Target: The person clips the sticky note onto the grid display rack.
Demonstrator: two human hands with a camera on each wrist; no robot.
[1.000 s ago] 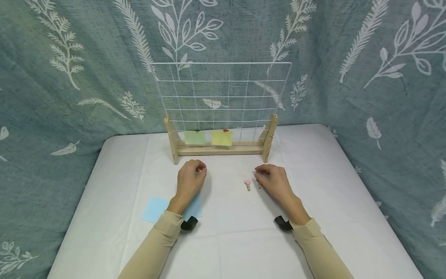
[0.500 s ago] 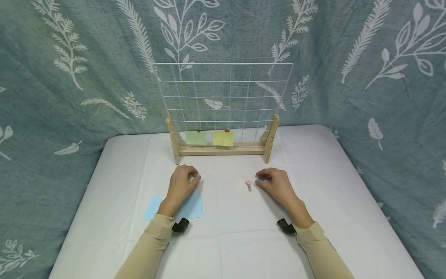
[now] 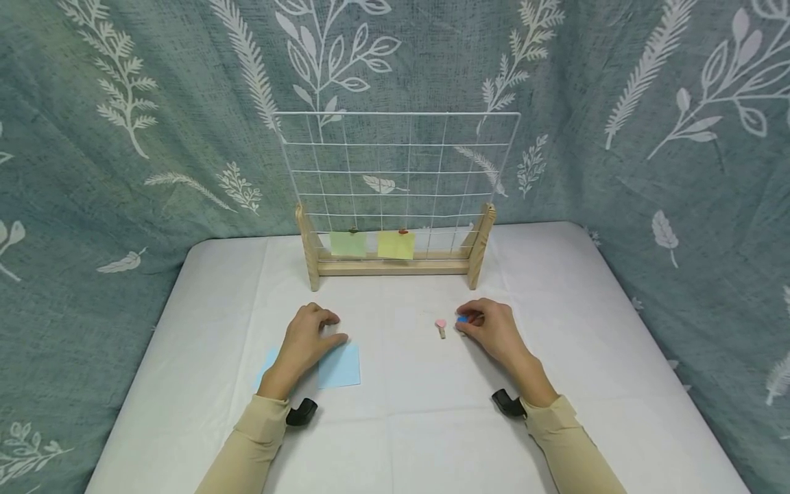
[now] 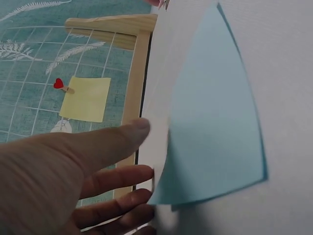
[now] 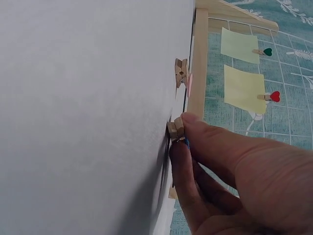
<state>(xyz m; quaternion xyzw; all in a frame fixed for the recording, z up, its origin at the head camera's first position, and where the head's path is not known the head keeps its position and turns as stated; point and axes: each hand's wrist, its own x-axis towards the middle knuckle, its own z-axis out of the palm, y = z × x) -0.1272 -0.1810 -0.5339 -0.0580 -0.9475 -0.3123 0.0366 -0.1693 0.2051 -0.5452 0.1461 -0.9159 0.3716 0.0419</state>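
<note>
My right hand (image 3: 494, 331) pinches a small wooden clothespin (image 5: 174, 129) with a blue heart (image 3: 462, 320) between thumb and fingertip, close over the white table. Left of it in the head view lies another clothespin (image 3: 441, 329) with a pink heart. My left hand (image 3: 304, 346) has its thumb and fingers spread apart, holding nothing, over the light-blue notes. One blue note (image 3: 341, 368) shows to its right, and a second blue note (image 3: 264, 366) peeks out on the left, partly hidden by the forearm. In the left wrist view, fingertips are right at the blue paper's (image 4: 215, 112) lifted edge.
Behind the hands stands a white wire grid (image 3: 395, 145) in a wooden stand (image 3: 395, 267). A green note (image 3: 348, 245) and a yellow note (image 3: 396, 245) hang low on it from heart clothespins. A patterned teal curtain (image 3: 592, 171) closes off the back.
My left hand has drawn back down and left over the blue notes, its thumb and fingers parting. My right hand has stayed near the same spot; the blue heart now shows at its fingertips.
</note>
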